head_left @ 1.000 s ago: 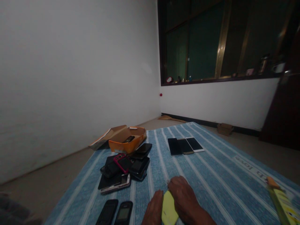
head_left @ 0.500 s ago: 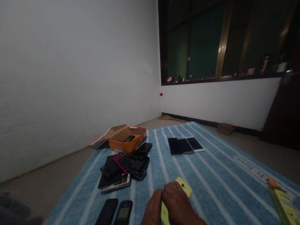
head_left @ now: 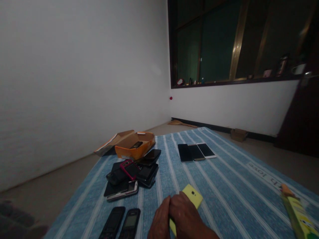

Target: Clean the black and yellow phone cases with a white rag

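At the near edge of the blue striped cloth (head_left: 224, 202), we had our two hands together around a yellow phone (head_left: 195, 198). Our right hand (head_left: 185, 214) was closed across its middle, so that the far end stuck out beyond the knuckles, up and to the right, while a strip of the near end showed between the two hands. Our left hand (head_left: 159, 219) lay up against the right one, its fingers side by side; we could not tell whether it gripped the phone too, nor whether the phone touched the cloth.

What we saw of it was plain, bright yellow, with rounded corners and a small dark camera near the far end. The back faced up, and we could not tell whether the yellow was a cover or its own shell.

Just left of our hands lay two keypad phones (head_left: 130, 223), with a heap of phones (head_left: 147, 172) behind them and an open orange box (head_left: 129, 153) beyond that. Farther off, to the right of the heap, lay a row of three phones (head_left: 196, 152)
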`<action>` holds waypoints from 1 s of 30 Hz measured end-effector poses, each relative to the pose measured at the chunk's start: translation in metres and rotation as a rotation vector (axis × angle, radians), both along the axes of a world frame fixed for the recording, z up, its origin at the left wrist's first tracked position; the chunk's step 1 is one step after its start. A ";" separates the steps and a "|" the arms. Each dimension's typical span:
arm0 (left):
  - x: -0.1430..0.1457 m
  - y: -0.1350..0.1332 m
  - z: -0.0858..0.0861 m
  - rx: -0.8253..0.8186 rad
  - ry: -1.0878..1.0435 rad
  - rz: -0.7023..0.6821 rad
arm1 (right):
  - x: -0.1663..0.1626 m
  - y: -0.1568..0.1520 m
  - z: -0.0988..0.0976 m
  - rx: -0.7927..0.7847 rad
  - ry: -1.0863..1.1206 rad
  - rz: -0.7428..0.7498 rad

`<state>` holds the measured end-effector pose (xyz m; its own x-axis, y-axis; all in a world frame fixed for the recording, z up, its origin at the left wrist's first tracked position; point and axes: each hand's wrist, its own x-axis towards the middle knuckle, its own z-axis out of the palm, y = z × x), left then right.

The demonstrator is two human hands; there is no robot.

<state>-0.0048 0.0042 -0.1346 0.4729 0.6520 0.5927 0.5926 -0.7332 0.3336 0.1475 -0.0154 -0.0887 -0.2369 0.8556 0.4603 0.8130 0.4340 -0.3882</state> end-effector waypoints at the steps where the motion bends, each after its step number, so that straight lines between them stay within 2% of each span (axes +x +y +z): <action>1: 0.001 -0.001 0.001 -0.019 -0.025 0.025 | 0.005 0.000 0.003 -0.009 -0.004 -0.033; 6: 0.003 -0.006 0.012 -0.067 -0.042 -0.042 | 0.031 0.003 0.017 -0.048 -0.066 -0.209; 9: 0.001 -0.006 0.017 -0.089 0.003 -0.063 | 0.035 0.002 0.021 -0.026 -0.077 -0.283; 17: 0.005 -0.009 0.022 -0.094 0.000 -0.061 | 0.019 -0.009 0.022 -0.084 -0.067 -0.052; 20: 0.005 -0.008 0.021 -0.105 -0.005 -0.059 | 0.024 -0.007 0.023 -0.080 -0.059 -0.099; 26: 0.004 -0.009 0.021 -0.127 0.006 -0.022 | 0.050 0.003 0.023 -0.122 -0.056 -0.336; 30: 0.005 -0.010 0.027 -0.098 0.003 -0.022 | 0.050 0.002 0.021 -0.111 -0.081 -0.343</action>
